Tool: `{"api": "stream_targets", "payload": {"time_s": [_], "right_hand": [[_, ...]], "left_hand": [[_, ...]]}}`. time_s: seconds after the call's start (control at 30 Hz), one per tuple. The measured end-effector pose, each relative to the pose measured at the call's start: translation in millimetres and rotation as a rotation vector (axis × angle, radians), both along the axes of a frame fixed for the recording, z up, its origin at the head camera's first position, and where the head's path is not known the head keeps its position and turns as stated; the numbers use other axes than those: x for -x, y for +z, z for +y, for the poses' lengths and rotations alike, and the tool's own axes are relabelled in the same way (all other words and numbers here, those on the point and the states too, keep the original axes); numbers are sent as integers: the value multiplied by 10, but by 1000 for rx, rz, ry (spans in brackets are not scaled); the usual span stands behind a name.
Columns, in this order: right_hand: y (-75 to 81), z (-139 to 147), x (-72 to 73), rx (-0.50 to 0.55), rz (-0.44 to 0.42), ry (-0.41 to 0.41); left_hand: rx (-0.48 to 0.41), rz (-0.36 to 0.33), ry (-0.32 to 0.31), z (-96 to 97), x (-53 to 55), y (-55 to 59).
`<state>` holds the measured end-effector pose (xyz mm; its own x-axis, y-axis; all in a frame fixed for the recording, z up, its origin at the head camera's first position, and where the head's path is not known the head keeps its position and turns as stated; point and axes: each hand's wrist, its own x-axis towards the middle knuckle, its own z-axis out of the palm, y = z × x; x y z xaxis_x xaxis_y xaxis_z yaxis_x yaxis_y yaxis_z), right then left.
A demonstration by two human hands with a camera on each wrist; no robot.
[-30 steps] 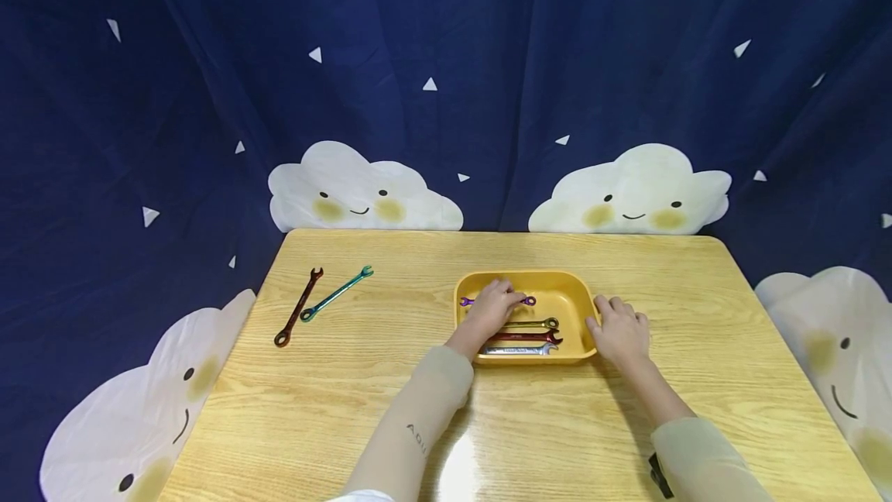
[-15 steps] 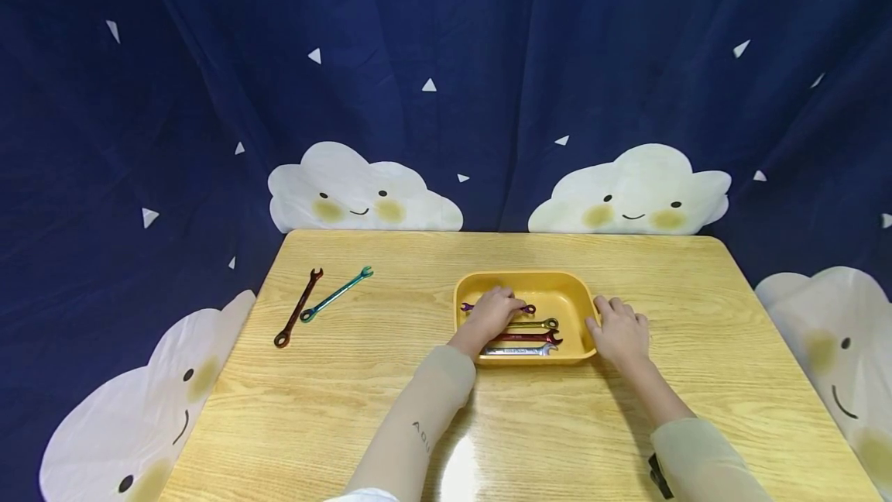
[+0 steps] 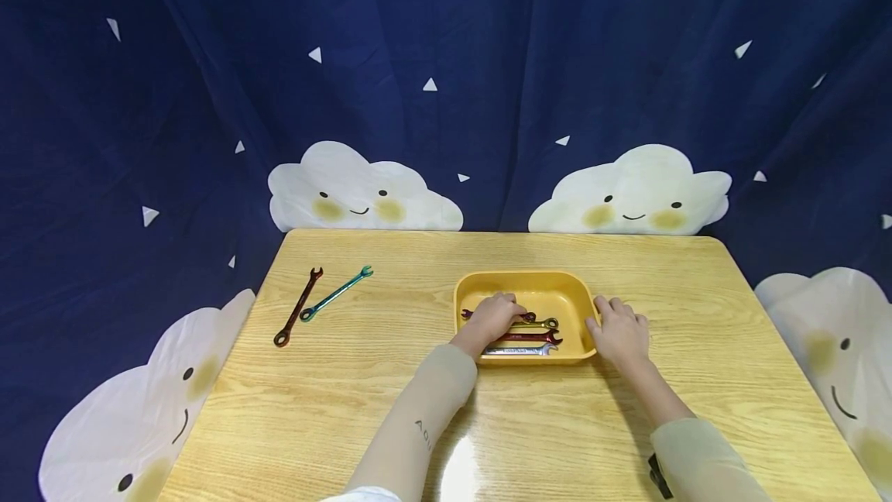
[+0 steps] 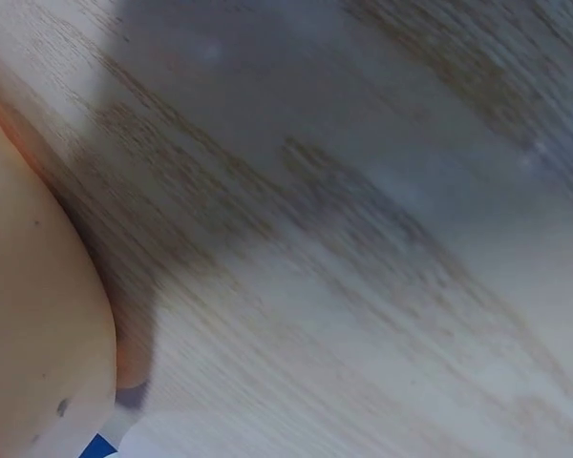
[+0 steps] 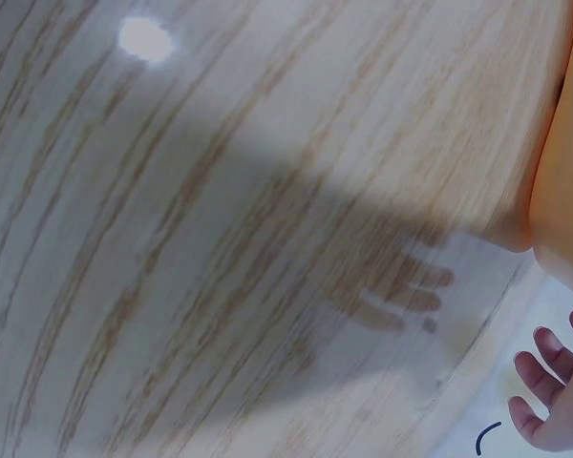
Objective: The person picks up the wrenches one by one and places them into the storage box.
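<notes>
Inside the yellow bin (image 3: 523, 276), my left hand (image 3: 493, 318) pinches a small purple combination wrench (image 3: 530, 317), whose middle is hidden by the fingers. Close in front of it lie a gold wrench (image 3: 543, 324), a red wrench (image 3: 526, 337) and a silver wrench (image 3: 519, 350), all roughly parallel, their left ends partly covered by the hand and wrist. At the bin's right end rests my right hand (image 3: 620, 333), thumb at the rim and fingers loosely spread along the outside. The right wrist view shows those fingers (image 5: 540, 377) relaxed.
On the wooden table (image 3: 334, 409), toward the back left, lie a dark red wrench (image 3: 300, 307) and a teal wrench (image 3: 337, 294). Behind the table hangs a dark blue curtain (image 3: 446, 122) with clouds. The bin's wall (image 4: 38, 315) edges the left wrist view.
My left hand has drawn the purple wrench toward the front of the bin, from near the back wall to right beside the gold wrench. The right hand stays at the rim.
</notes>
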<state>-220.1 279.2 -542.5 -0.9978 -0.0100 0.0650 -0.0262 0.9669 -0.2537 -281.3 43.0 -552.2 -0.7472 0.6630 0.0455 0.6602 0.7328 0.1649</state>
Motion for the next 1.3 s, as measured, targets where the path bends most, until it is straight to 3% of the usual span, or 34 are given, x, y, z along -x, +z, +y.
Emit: {"api": "stream_targets", "payload": {"time_s": [0.33, 0.63, 1.07, 1.3], "right_hand": [[6, -9, 10, 7, -7, -4], [9, -13, 8, 7, -11, -3], [15, -15, 0, 12, -2, -2], [13, -11, -7, 20, -8, -1]], "left_hand": [[-28, -33, 7, 6, -6, -6], [-78, -47, 85, 12, -28, 9], [-85, -47, 154, 42, -15, -5], [-38, -44, 177, 65, -25, -11]]}}
